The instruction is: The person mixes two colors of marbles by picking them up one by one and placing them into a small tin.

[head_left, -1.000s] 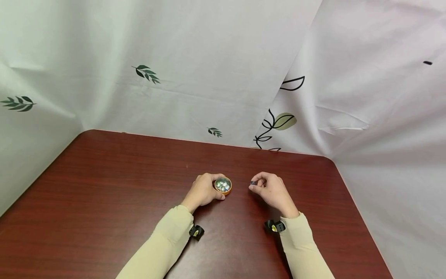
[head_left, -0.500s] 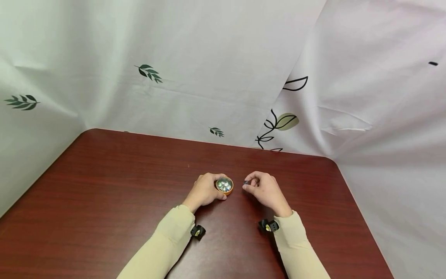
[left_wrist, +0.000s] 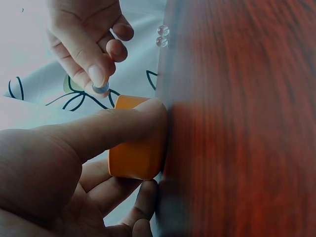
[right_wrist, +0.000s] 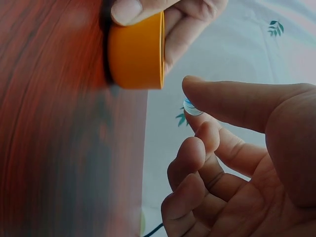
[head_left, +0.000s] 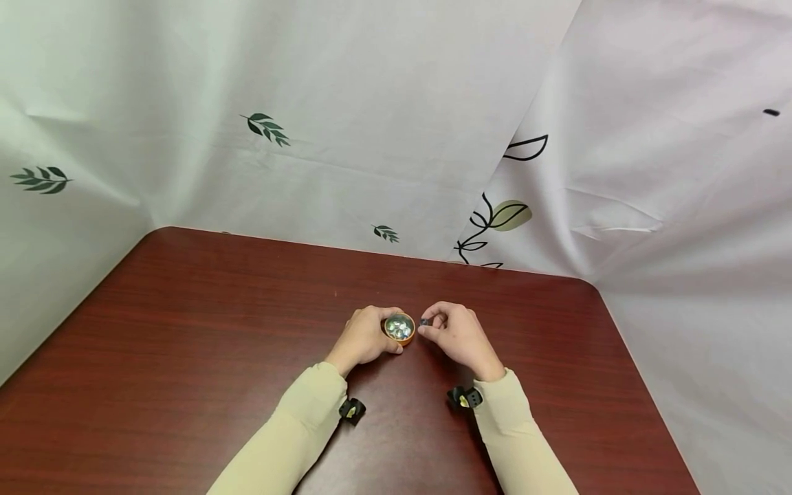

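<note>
My left hand (head_left: pixel 364 338) grips a small orange bowl (left_wrist: pixel 131 153) that stands on the table, thumb on one side and fingers on the other. Several shiny clear glass marbles (head_left: pixel 399 328) lie in it. Just right of the bowl, my right hand (head_left: pixel 456 335) pinches a clear marble with some blue in it (right_wrist: pixel 191 107) between thumb and index finger, a little above rim height. The right wrist view shows a small gap between this marble and the bowl. Two more clear marbles (left_wrist: pixel 162 36) rest on the tabletop beyond the bowl in the left wrist view.
The dark red wooden table (head_left: pixel 216 330) has rounded far corners. White cloth with leaf prints (head_left: pixel 383 124) hangs behind it and along both sides. A black wrist camera (head_left: pixel 353 410) sits at the left cuff, another wrist camera (head_left: pixel 463 397) at the right.
My right hand has moved left with the marble, closing much of the gap to the bowl. My left hand and the bowl stay about where they were; the head view has shifted slightly.
</note>
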`<act>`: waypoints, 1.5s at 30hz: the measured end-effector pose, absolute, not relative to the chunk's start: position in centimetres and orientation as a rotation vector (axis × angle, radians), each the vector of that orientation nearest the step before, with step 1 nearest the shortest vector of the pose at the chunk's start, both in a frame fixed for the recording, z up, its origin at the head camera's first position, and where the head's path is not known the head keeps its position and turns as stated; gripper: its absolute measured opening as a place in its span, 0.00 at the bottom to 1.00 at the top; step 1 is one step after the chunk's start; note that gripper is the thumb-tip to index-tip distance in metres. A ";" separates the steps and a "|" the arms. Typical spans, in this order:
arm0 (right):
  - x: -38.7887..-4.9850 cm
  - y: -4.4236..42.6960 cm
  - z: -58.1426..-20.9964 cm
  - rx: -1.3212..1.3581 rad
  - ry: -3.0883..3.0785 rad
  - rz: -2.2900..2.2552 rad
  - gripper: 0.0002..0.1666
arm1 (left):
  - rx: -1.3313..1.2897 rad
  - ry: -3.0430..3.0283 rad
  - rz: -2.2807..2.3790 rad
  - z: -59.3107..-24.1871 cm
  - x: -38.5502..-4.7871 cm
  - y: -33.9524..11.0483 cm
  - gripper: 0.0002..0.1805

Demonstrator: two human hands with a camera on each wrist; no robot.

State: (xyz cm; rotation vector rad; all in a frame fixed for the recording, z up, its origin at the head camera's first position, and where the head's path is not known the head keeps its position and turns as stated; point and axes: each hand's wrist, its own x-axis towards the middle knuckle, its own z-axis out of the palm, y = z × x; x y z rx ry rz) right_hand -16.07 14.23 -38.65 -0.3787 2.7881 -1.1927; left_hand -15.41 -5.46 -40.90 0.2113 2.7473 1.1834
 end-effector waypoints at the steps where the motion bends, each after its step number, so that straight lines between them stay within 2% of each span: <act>1: -16.1 14.1 -38.6 -0.382 2.783 -1.195 0.06 | 0.214 2.746 1.185 -40.9 -15.4 -5.5 0.31; 45: -16.6 10.4 -39.2 -0.481 2.768 -1.083 0.04 | 0.240 2.750 1.173 -41.1 -15.6 -5.6 0.29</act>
